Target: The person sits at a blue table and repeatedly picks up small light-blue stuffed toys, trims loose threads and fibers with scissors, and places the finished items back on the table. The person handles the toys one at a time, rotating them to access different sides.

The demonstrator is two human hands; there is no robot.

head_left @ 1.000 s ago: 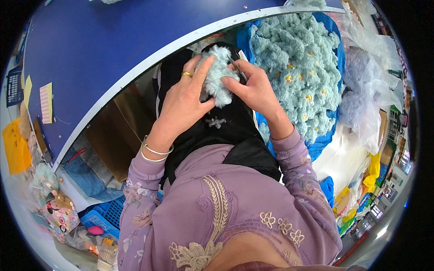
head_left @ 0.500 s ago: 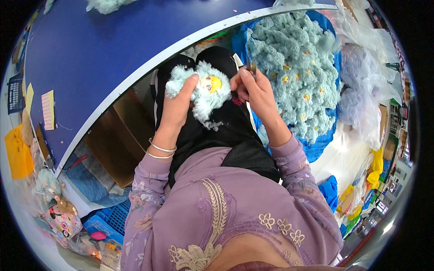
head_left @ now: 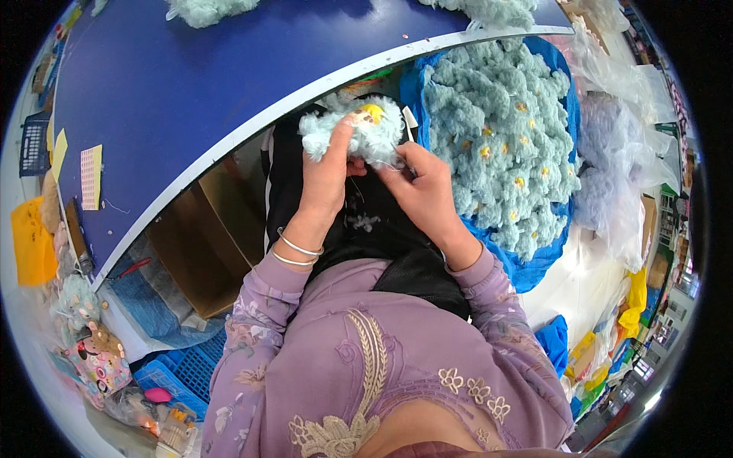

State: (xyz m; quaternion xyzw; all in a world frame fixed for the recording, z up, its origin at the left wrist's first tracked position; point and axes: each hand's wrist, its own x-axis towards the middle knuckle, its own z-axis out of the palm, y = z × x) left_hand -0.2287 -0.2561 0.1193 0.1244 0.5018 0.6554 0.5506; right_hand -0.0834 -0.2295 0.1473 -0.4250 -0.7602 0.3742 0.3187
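My left hand is closed around a fluffy pale blue-green plush toy, with the thumb pressed on its front. The toy has a small face with a yellow patch on top, turned partly up. At its lower right edge, my right hand pinches the fur between thumb and forefinger. Whether a tool sits inside that palm is hidden. A fine thread hangs beneath the toy, over my black trousers, where loose tufts of fluff lie.
A blue table with a white edge curves ahead, bearing more plush pieces and a sticker sheet. To the right, a blue sack is heaped with similar plush toys. A cardboard box stands under the table.
The toy has tilted back and moved slightly right and away from me. My right hand has come onto its lower edge; the metal tool seen in it before no longer shows.
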